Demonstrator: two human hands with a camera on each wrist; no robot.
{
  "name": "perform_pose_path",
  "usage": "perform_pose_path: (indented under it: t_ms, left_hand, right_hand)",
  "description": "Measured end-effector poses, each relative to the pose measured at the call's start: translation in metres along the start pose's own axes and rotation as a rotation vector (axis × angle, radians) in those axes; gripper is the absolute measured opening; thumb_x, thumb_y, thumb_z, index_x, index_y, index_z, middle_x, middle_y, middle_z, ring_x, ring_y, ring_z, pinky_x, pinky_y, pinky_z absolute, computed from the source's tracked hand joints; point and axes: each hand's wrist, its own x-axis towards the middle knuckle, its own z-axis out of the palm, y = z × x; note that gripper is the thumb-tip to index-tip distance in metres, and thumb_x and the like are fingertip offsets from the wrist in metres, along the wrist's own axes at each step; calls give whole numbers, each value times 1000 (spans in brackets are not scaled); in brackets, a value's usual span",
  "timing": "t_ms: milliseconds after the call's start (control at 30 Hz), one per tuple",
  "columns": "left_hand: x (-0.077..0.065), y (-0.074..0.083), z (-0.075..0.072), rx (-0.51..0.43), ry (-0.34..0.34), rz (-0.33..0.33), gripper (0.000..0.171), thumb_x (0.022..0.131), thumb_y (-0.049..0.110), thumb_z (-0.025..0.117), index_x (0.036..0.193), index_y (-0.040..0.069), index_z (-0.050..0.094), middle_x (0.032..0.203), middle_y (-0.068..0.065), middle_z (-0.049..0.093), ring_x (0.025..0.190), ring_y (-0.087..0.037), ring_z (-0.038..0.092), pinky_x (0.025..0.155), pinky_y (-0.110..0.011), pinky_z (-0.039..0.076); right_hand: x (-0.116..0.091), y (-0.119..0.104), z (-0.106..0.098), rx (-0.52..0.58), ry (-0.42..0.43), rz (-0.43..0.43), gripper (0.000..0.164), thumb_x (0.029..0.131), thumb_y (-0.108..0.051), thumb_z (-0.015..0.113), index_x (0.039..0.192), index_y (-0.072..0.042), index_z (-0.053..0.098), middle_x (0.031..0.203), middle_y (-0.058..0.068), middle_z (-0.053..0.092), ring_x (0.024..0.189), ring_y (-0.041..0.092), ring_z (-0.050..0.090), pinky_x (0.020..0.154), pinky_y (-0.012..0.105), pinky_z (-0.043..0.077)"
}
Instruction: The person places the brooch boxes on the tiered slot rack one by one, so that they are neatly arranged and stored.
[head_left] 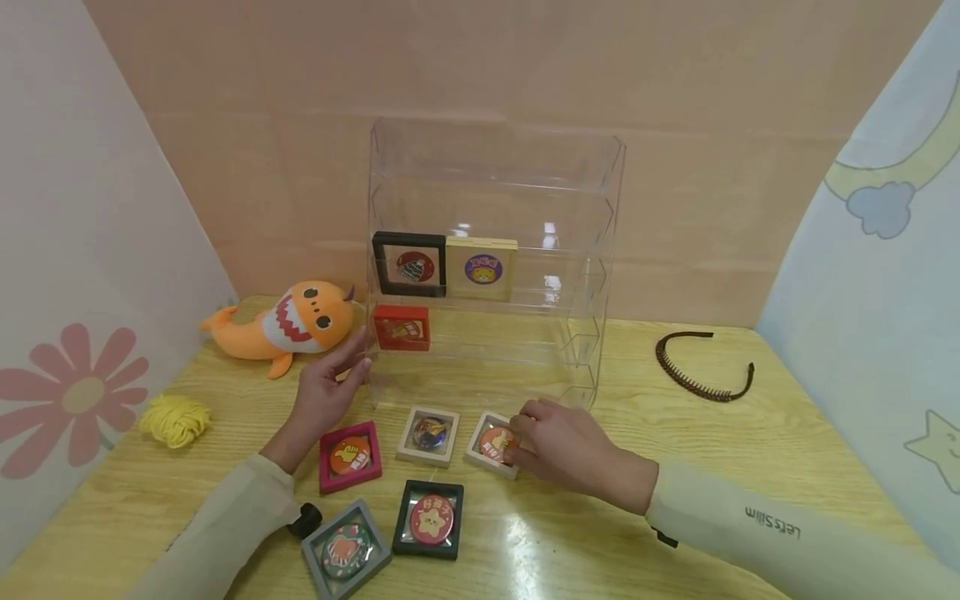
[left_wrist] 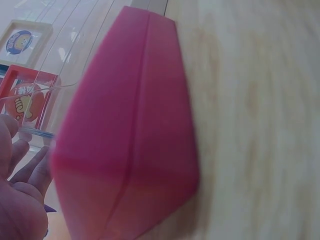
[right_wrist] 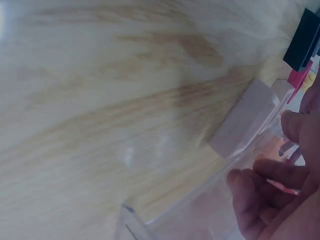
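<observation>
A clear acrylic rack (head_left: pixel 510 333) stands in the middle, holding a black-framed badge (head_left: pixel 410 267), a cream-framed badge (head_left: pixel 482 269) and a red-framed badge (head_left: pixel 402 328). My left hand (head_left: pixel 330 392) rests against its left side, thumb and fingers fairly straight. Below the rack, my right hand (head_left: pixel 562 446) has its curled fingers and thumb on the right edge of a white-framed badge (head_left: pixel 491 444), hiding part of it. Another white-framed badge (head_left: pixel 428 436) lies to its left. A magenta-framed badge (left_wrist: pixel 120 125) looms large in the left wrist view, close by the left hand.
A grey-framed badge (head_left: pixel 347 550) and a dark-framed badge (head_left: pixel 429 519) lie nearer the front. Left of the rack are an orange shark plush (head_left: pixel 262 333) and a yellow yarn bundle (head_left: pixel 176 420). On the right lies a brown headband (head_left: pixel 693 379). Walls border the wooden table (head_left: pixel 660 442).
</observation>
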Motion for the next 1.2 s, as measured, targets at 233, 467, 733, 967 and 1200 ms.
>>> perform_pose_path:
  t_ms: [233, 467, 733, 967, 1200]
  left_hand:
    - [0, -1, 0, -20, 1, 13, 43, 84, -21, 56, 126, -16, 49, 118, -31, 56, 98, -49, 56, 73, -18, 53]
    - [0, 0, 1, -14, 8, 4, 43, 84, -20, 57, 126, -16, 49, 117, -30, 57, 100, -48, 56, 75, -19, 52]
    - [0, 3, 0, -50, -3, -34, 44, 86, -19, 56, 129, -15, 47, 116, -32, 57, 93, -50, 58, 67, -18, 54]
    - [-1, 2, 1, -54, 1, -7, 45, 85, -20, 56, 128, -15, 48, 115, -32, 57, 92, -51, 58, 68, -20, 54]
    - [-1, 3, 1, -42, 8, -3, 45, 84, -21, 56, 128, -15, 48, 115, -32, 57, 95, -49, 58, 70, -17, 53]
  right_hand:
    - [-13, 3, 11, 8, -120, 160, 54, 88, -54, 59, 107, -4, 66, 98, 5, 61, 79, 16, 59, 45, 24, 46]
    - [-14, 7, 18, 116, -175, 208, 61, 88, -57, 57, 109, 0, 63, 95, 6, 57, 76, 15, 56, 52, 28, 48]
    - [-15, 9, 20, 185, -156, 229, 59, 86, -53, 62, 112, -1, 63, 97, 5, 60, 77, 15, 56, 56, 29, 49]
    - [-17, 11, 20, 253, -79, 270, 59, 80, -51, 70, 111, -1, 63, 93, 6, 67, 77, 16, 62, 61, 28, 52]
    - [-19, 15, 22, 383, 16, 249, 42, 83, -39, 72, 103, -4, 64, 82, 2, 68, 71, 10, 64, 58, 23, 52]
